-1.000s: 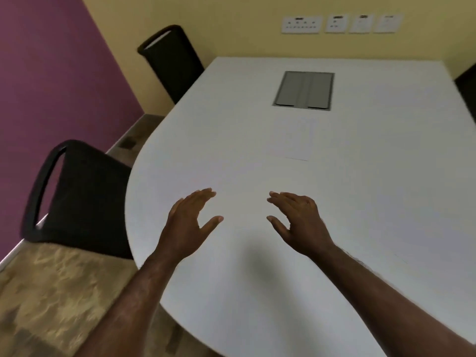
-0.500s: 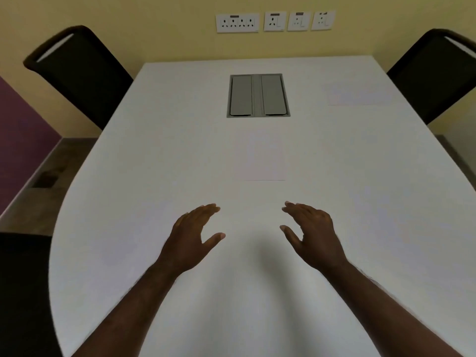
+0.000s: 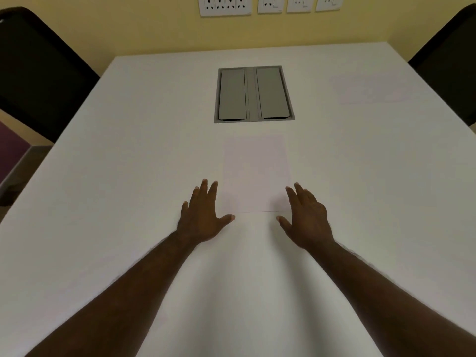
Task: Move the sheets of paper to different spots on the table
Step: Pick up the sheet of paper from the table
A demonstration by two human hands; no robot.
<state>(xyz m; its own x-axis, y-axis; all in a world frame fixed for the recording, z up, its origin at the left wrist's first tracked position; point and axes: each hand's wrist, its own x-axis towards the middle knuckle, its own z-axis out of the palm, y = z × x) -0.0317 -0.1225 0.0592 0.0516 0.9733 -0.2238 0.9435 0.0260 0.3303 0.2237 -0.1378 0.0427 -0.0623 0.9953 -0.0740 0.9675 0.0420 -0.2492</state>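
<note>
A white sheet of paper [image 3: 256,171] lies flat in the middle of the white table [image 3: 128,176], just in front of the grey cable box. A second sheet [image 3: 371,90] lies at the far right, near the table's edge. My left hand [image 3: 202,215] is spread, palm down, at the near sheet's lower left corner. My right hand [image 3: 306,220] is spread at its lower right corner. Both hands hold nothing; whether the fingertips touch the paper I cannot tell.
A grey hinged cable box [image 3: 253,94] is set into the table beyond the near sheet. Black chairs stand at the far left [image 3: 38,73] and far right [image 3: 450,65]. Wall sockets [image 3: 224,5] line the yellow wall.
The view has swung right and centred on the table. Both hands have moved forward and now flank the near sheet's front corners.
</note>
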